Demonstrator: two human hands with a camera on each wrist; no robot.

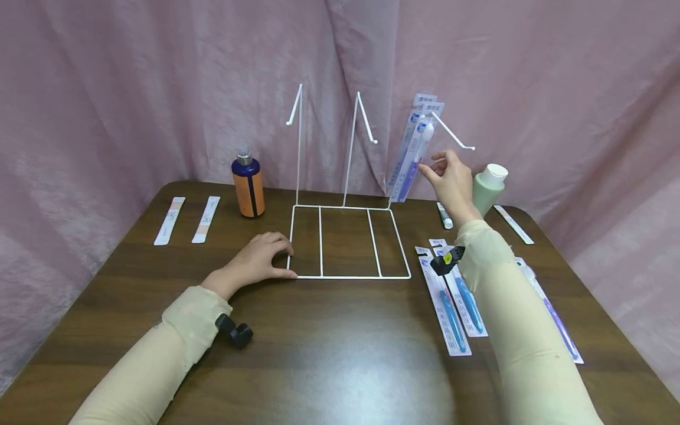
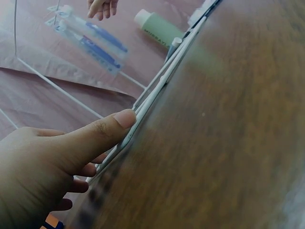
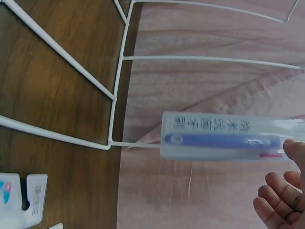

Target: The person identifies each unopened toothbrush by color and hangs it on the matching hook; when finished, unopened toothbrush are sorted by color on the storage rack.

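Left hand [image 1: 255, 260] is resting relaxed, pressing the wire rack [image 1: 347, 242] base onto the bench [image 1: 329, 348]; right hand [image 1: 451, 180], fingers loosely spread, is touching the hanging toothbrush packs [image 1: 413, 150].

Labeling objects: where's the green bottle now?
Head view, far right of the table: the green bottle stands just behind the right hand, right of the wire rack.

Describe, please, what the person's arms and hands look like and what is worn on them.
Both arms are covered by long, close-fitting pale cream sleeves. The left hand and right hand are bare, without gloves or rings visible. A small black camera mount sits at the left wrist; a black mount with a yellow mark sits at the right.
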